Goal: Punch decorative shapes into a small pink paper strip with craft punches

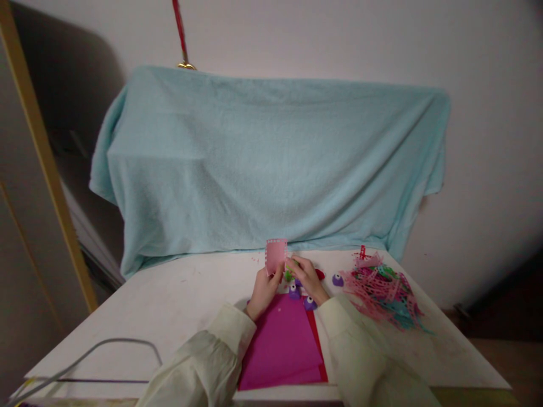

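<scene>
Head view, work table. The left hand (263, 291) pinched a small pink card (276, 255) between thumb and fingers, holding it upright above the table (169, 305), its punched border showing along the top and left edges. The right hand (307, 278) had its fingers curled around a green punch (289, 276), set just beside the card's lower right corner; how firmly it gripped could not be told. Purple punches (293, 292) lay near the wrists, on and beside the magenta sheet (284, 345) lying over a red sheet (321, 356). A heap of punched paper strips (382, 288) lay to the right; a pale blue towel (271, 164) draped the far side. Judged good practice: keep the card's edge seated squarely in the punch slot and aligned with the previous holes before pressing.
</scene>
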Demonstrator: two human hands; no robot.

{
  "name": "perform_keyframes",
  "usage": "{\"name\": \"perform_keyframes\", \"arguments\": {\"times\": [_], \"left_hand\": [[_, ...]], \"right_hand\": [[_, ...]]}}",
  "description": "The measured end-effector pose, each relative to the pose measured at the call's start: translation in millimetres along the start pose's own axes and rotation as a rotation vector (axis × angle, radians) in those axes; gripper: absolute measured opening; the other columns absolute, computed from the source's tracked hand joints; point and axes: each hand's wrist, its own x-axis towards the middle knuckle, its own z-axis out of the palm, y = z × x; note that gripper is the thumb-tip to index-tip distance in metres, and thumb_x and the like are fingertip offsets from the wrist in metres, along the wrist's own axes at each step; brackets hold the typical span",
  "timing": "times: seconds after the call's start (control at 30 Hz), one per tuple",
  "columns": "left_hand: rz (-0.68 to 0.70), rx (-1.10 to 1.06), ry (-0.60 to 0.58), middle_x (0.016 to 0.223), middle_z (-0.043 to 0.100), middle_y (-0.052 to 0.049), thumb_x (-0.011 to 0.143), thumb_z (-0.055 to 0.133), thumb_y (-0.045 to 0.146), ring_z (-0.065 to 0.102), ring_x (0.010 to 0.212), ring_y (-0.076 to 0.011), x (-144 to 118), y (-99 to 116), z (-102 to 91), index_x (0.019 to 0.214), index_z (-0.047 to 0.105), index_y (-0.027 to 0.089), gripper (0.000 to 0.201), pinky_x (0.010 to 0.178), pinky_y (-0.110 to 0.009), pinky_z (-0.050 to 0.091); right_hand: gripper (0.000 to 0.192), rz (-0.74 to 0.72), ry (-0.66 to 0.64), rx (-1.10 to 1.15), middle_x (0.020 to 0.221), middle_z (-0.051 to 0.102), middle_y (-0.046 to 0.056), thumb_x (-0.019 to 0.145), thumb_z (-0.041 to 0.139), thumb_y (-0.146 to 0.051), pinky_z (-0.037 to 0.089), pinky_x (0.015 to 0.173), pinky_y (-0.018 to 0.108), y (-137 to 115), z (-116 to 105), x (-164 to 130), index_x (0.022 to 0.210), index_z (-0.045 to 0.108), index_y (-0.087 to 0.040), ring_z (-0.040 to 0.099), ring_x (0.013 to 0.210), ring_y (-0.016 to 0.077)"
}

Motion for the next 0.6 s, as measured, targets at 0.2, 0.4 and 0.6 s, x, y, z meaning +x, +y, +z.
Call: {"name": "perform_keyframes", "arguments": {"times": [0.2, 0.4, 0.6], "left_hand": [[-0.009, 0.021, -0.024, 0.051, 0.052, 0.000, 0.087, 0.041, 0.046, 0.047, 0.047, -0.0109, -0.3, -3.6, 1.3, 0.063, 0.056, 0.013, 0.044, 0.047, -0.020, 0.031], [0.007, 0.010, 0.013, 0.053, 0.050, 0.001, 0.087, 0.041, 0.046, 0.045, 0.050, -0.0103, 0.5, 1.3, -0.9, 0.064, 0.055, 0.013, 0.043, 0.048, -0.019, 0.031], [0.012, -0.012, 0.020, 0.053, 0.046, 0.002, 0.088, 0.041, 0.043, 0.042, 0.050, -0.0094, -0.2, 4.7, -1.6, 0.062, 0.052, 0.013, 0.042, 0.048, -0.019, 0.029]], "right_hand": [[0.038, -0.012, -0.050, 0.022, 0.060, 0.044, -0.002, 0.075, 0.052, -0.053, 0.035, 0.052, 0.020, 8.0, -1.1, 0.8, 0.061, 0.048, -0.018, 0.042, 0.059, 0.0121], [0.037, 0.004, -0.071, 0.076, 0.064, 0.048, -0.002, 0.075, 0.054, -0.053, 0.034, 0.054, 0.021, 12.8, -2.3, 3.3, 0.066, 0.049, -0.018, 0.042, 0.059, 0.0116], [0.035, -0.014, -0.081, 0.091, 0.066, 0.047, -0.002, 0.078, 0.052, -0.052, 0.032, 0.052, 0.021, 15.0, -3.8, 4.2, 0.069, 0.049, -0.018, 0.041, 0.058, 0.0116]]}}
